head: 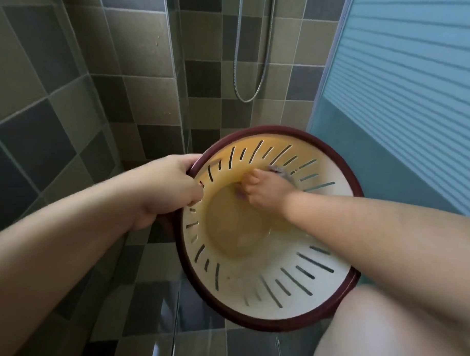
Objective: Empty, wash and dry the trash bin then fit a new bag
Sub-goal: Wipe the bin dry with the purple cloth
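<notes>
Gripping the dark red rim at nine o'clock, the left hand (175,186) steadies the round cream slotted plastic trash bin (267,275), which is held above the grey tiled floor (151,254). Inside, toward twelve o'clock, a small purple-grey cloth (278,170) is clenched by the right hand (265,192) against the wall.

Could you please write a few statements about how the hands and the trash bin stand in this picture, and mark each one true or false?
1. The left hand grips the dark red rim of the trash bin. True.
2. The right hand hangs outside the bin. False: it is inside, against the inner wall.
3. The right hand holds a cloth. True, a greyish one, mostly hidden.
4. A new bag lines the bin. False: its slotted inside is bare.
5. A shower hose hangs on the tiled wall. True.
</notes>
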